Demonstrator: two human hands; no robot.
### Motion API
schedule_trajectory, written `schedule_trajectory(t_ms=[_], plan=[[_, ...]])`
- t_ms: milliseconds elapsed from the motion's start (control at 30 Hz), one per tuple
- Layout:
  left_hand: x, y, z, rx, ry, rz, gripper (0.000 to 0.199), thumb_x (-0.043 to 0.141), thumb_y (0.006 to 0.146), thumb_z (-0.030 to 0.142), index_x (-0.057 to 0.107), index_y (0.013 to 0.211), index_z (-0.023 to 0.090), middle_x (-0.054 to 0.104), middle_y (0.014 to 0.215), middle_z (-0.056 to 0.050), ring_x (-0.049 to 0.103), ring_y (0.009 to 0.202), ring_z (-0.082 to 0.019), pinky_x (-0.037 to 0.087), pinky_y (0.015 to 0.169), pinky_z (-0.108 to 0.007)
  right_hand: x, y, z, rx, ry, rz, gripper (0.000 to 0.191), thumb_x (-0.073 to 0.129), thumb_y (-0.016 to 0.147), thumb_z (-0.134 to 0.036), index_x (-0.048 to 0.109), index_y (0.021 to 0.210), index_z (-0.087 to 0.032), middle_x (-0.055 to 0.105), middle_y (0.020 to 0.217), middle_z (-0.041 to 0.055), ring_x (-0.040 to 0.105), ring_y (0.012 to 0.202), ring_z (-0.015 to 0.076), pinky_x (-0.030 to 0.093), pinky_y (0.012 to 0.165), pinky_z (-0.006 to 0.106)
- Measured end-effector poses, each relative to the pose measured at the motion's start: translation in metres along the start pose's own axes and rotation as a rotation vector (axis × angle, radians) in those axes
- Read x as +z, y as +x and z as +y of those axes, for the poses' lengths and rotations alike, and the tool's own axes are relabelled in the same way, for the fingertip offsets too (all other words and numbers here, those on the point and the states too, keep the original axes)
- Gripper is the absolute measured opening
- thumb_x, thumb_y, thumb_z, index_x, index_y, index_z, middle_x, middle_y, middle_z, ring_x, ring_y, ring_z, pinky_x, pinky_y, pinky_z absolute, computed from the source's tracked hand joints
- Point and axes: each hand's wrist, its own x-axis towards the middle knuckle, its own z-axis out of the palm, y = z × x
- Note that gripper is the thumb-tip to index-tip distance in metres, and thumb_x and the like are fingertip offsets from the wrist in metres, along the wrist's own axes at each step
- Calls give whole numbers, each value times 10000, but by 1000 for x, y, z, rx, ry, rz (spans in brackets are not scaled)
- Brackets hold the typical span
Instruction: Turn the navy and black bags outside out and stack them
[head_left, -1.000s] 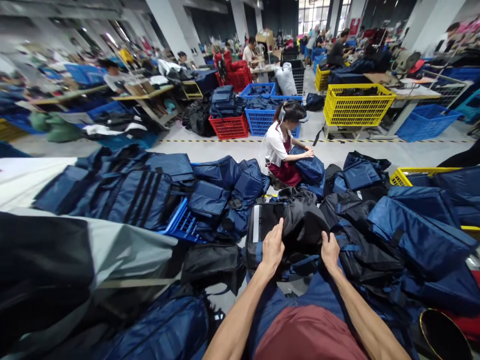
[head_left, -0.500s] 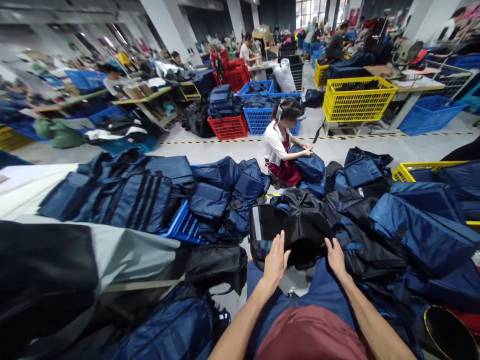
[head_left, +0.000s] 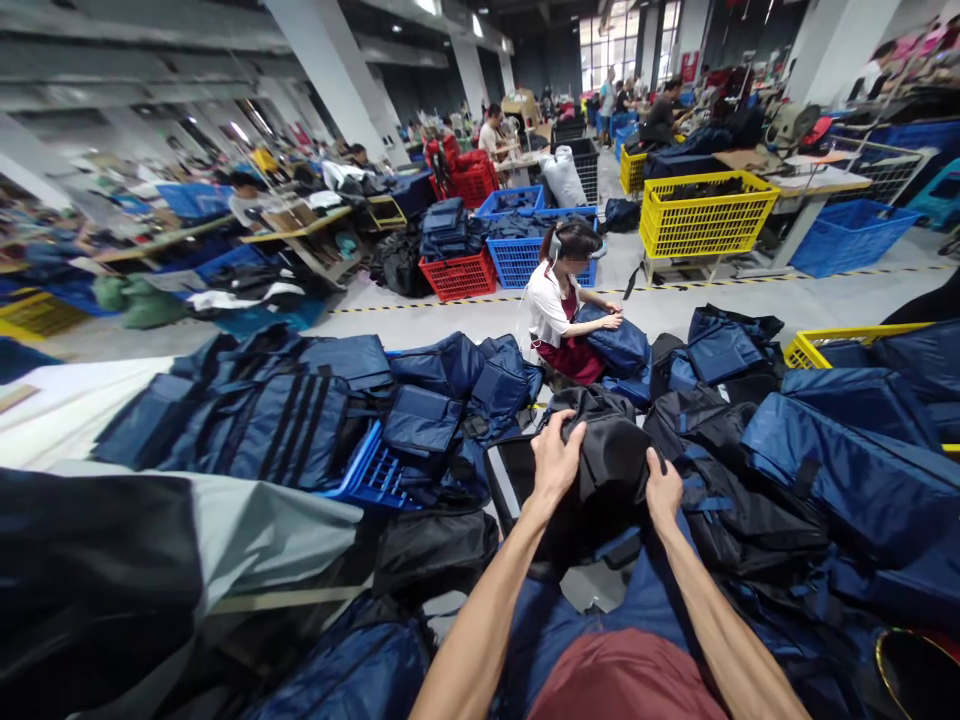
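Note:
A black bag (head_left: 611,455) with a light grey strip on its left side lies across my lap, over the blue trousers. My left hand (head_left: 557,458) has its fingers bent over the bag's upper left part, gripping the fabric. At the bag's right edge, my right hand (head_left: 663,486) pinches the black fabric between thumb and fingers. The underside of the bag is hidden from view.
Navy bags (head_left: 300,420) lie piled at the left around a blue crate (head_left: 371,470). More navy bags (head_left: 847,470) are heaped at the right. A person (head_left: 559,305) sits ahead, handling a navy bag. Yellow crate (head_left: 705,215) stands beyond.
My left hand has moved up and closed on the bag, and my right hand has risen slightly onto its right edge. The bag's middle is lifted and its shape has changed.

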Motion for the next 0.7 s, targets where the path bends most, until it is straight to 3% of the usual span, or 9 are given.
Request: schedule_trajectory(t_ms=[100, 200, 267, 367, 467, 533, 700], plan=[[-46, -17, -4, -76, -222, 112, 428, 753, 970, 447, 698, 1332, 227, 731, 1020, -23, 694, 931, -183, 555, 898, -305, -25, 12, -47, 11, 61, 63, 857, 455, 894, -985, 759, 948, -186, 763, 941, 155, 648, 863, 307, 478, 816, 389], [-75, -56, -32, -159, -319, 148, 689, 863, 860, 503, 620, 1445, 233, 722, 1001, -6, 706, 898, -175, 573, 856, -286, -43, 15, -75, -231, 95, 24, 712, 567, 935, -897, 744, 977, -209, 745, 965, 103, 648, 908, 276, 477, 860, 370], [-70, -90, -64, -281, -282, 150, 691, 851, 852, 565, 619, 1408, 226, 723, 942, -3, 714, 848, -185, 587, 832, -303, -44, 4, -71, -366, 115, -47, 652, 628, 939, -854, 750, 1047, -222, 754, 1036, 103, 667, 996, 287, 498, 914, 383], [-33, -132, -113, -430, -144, 62, 526, 756, 867, 692, 669, 1121, 240, 729, 905, -32, 738, 887, -238, 600, 855, -366, -32, -23, -40, -406, 152, -196, 628, 617, 960, -832, 741, 1091, -230, 766, 1099, 122, 696, 1052, 309, 536, 940, 418], [-1, -148, -138, -400, -33, -39, 507, 643, 908, 746, 647, 1011, 249, 732, 929, -68, 743, 936, -279, 592, 893, -416, -26, -35, -15, -349, 136, -258, 606, 557, 998, -815, 727, 1065, -237, 766, 1073, 116, 711, 1028, 307, 553, 914, 422], [2, -147, -141, -342, -20, -71, 519, 581, 947, 750, 648, 1030, 243, 733, 945, -75, 740, 930, -274, 588, 892, -411, -29, -31, -13, -379, 115, -272, 587, 538, 1015, -797, 723, 1032, -240, 764, 1052, 109, 710, 1024, 305, 546, 917, 419], [-21, -142, -138, -298, -5, -2, 516, 569, 1000, 718, 686, 1145, 237, 763, 1010, -83, 747, 961, -260, 594, 914, -382, -40, -19, -26, -458, 52, -243, 532, 526, 1055, -746, 718, 1024, -251, 751, 1025, 89, 696, 1003, 288, 510, 893, 396]])
